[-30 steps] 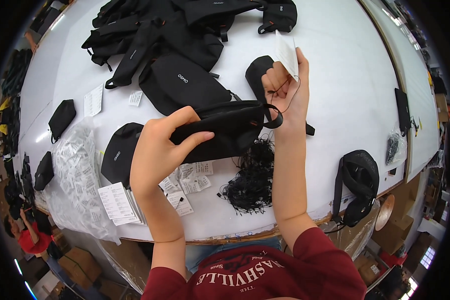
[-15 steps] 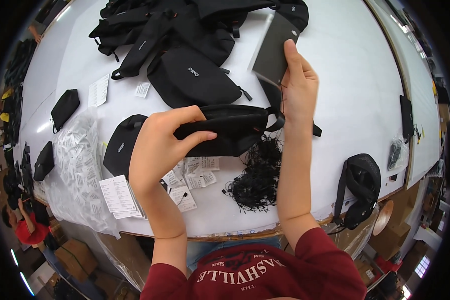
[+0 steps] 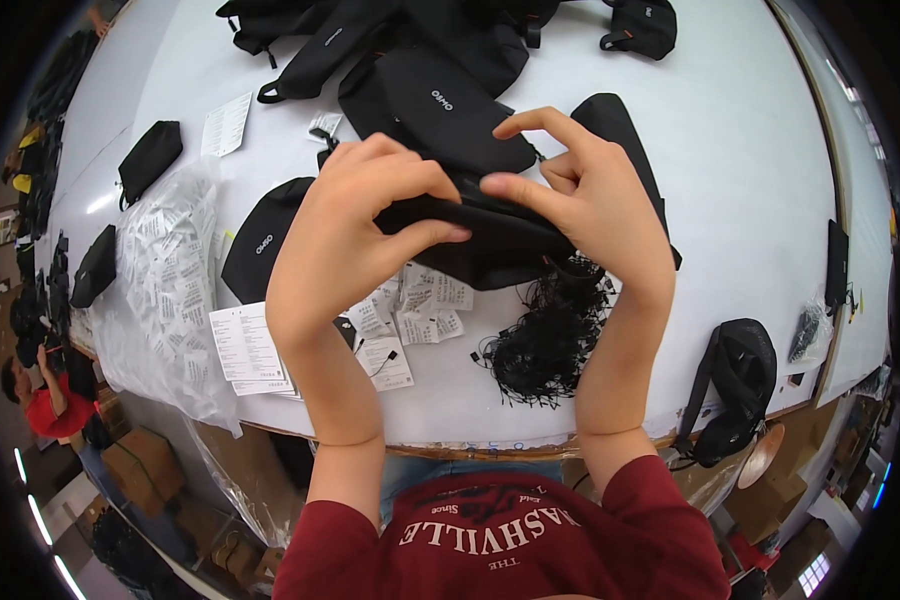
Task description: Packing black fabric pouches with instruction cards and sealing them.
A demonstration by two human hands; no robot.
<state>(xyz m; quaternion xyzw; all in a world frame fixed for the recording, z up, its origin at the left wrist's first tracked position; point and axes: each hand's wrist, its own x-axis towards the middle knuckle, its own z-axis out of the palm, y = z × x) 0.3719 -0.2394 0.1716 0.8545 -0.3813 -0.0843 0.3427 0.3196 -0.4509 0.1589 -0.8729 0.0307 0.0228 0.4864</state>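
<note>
A black zip pouch (image 3: pixel 505 250) is held up above the table in front of me, its mouth facing up. My left hand (image 3: pixel 345 235) pinches the pouch's rim between thumb and fingers. Over the other end is my right hand (image 3: pixel 610 205), with thumb and index finger spread apart and the thumb close to the mouth. The inside of the pouch is hidden. Below it lie a tangle of black tag strings (image 3: pixel 540 350) and several white labels (image 3: pixel 435 290). Another black pouch (image 3: pixel 260 245) rests behind my left wrist.
Black pouches (image 3: pixel 430 110) are heaped at the far side. A clear bag of labels (image 3: pixel 175 270) and printed cards (image 3: pixel 245 345) lie on the left. A black strapped item (image 3: pixel 735 385) sits at the table's right front edge. Another person (image 3: pixel 50 395) stands at far left.
My right hand has come down to the pouch's mouth. The dark flat card it held is out of sight now. My left hand keeps its pinch on the rim.
</note>
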